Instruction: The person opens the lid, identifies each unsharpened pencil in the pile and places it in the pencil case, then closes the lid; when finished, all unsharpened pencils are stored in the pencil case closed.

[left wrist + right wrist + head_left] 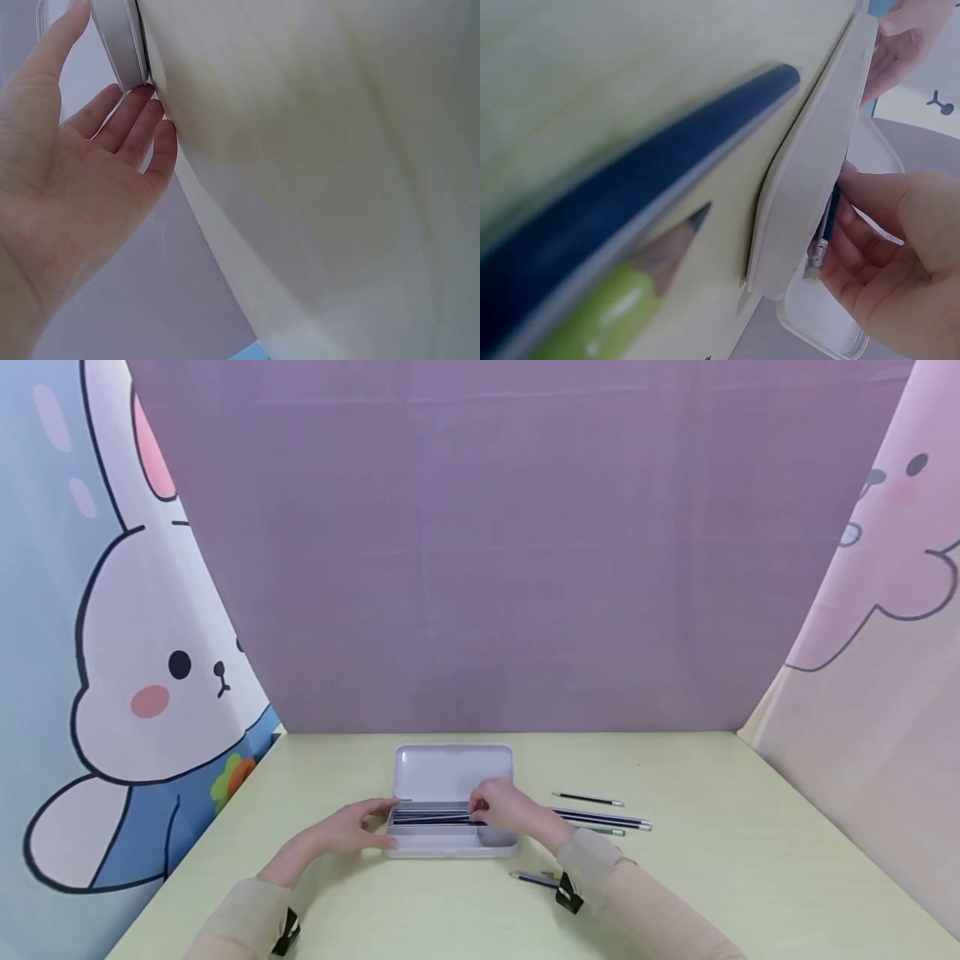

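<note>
A white pencil case (pixel 433 852) lies with its lid raised at the back, and several dark striped pencils (pixel 431 817) lie in its long rear compartment. My left hand (pixel 348 828) holds the case's left end, thumb at the front corner and fingers at the back one. In the left wrist view its fingertips (pixel 139 94) touch the case's end wall. Over the right part of the case, my right hand (pixel 504 806) pinches a dark pencil (pixel 829 217) between thumb and fingers. That pencil's eraser end sticks out below the fingers in the right wrist view; its other end is hidden.
Right of the case, a short dark pencil (pixel 588 798), long striped pencils (pixel 607 818) and a green pencil (pixel 609 832) lie on the table (pixel 720 860). Nearer me, a blue pencil (pixel 534 880) and a lime-green pencil (pixel 604 311) lie beside the right sleeve. A purple backdrop (pixel 510 552) stands behind.
</note>
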The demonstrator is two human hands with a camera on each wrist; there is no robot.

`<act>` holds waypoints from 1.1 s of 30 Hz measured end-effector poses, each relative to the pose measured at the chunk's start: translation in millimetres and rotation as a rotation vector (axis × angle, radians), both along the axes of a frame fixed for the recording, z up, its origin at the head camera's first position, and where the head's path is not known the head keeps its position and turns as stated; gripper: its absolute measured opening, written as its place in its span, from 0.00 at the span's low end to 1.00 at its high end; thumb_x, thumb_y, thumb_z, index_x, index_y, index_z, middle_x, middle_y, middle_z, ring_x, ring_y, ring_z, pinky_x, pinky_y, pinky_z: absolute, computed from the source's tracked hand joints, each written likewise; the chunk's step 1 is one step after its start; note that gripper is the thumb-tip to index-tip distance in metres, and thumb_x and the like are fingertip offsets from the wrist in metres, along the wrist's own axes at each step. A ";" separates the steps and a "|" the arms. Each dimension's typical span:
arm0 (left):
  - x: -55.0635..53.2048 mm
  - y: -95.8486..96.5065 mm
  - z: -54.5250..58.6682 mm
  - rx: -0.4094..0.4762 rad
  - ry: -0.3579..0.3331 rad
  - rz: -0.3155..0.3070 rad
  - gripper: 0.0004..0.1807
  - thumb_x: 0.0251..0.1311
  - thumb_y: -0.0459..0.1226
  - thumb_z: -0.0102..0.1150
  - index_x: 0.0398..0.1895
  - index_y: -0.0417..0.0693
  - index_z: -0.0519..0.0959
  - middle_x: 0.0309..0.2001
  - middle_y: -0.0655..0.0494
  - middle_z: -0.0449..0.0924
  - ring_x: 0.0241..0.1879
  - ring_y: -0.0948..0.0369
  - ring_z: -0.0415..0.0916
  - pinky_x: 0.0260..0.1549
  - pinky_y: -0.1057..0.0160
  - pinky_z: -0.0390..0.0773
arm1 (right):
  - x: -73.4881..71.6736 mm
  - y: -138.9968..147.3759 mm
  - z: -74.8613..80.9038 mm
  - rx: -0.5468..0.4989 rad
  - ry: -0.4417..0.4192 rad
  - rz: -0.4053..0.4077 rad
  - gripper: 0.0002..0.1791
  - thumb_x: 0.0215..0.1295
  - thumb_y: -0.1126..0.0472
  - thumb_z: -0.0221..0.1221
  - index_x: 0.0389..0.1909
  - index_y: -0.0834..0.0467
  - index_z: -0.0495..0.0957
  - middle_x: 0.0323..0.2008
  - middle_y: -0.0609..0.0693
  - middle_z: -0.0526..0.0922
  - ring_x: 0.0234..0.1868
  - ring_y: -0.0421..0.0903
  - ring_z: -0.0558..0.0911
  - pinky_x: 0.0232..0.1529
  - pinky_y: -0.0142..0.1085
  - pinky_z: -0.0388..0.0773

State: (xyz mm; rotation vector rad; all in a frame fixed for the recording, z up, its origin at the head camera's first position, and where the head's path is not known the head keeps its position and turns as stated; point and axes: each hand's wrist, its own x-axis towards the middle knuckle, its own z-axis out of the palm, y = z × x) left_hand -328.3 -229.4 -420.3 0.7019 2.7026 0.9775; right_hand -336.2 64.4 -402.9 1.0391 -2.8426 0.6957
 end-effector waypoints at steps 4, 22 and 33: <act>-0.5 -0.3 1.0 0.000 0.007 -0.005 0.42 0.50 0.49 0.68 0.66 0.40 0.64 0.63 0.38 0.67 0.61 0.42 0.65 0.58 0.42 0.69 | 0.9 1.0 1.7 0.010 -0.007 -0.007 0.02 0.57 0.68 0.62 0.30 0.61 0.83 0.29 0.49 0.84 0.32 0.39 0.79 0.35 0.24 0.77; -3.4 -3.6 -1.8 0.004 0.011 -0.021 0.42 0.50 0.49 0.67 0.66 0.39 0.64 0.62 0.38 0.68 0.60 0.43 0.66 0.57 0.43 0.70 | -4.5 31.8 32.9 -0.149 0.053 -0.056 0.11 0.65 0.60 0.57 0.42 0.63 0.82 0.39 0.53 0.85 0.42 0.48 0.82 0.45 0.41 0.80; -1.2 -2.7 -0.3 0.013 0.018 -0.042 0.42 0.51 0.49 0.67 0.66 0.37 0.64 0.61 0.37 0.69 0.60 0.42 0.66 0.57 0.42 0.70 | -8.2 52.2 38.7 -0.161 0.087 -0.217 0.33 0.64 0.47 0.56 0.64 0.62 0.66 0.68 0.58 0.64 0.69 0.56 0.62 0.68 0.50 0.60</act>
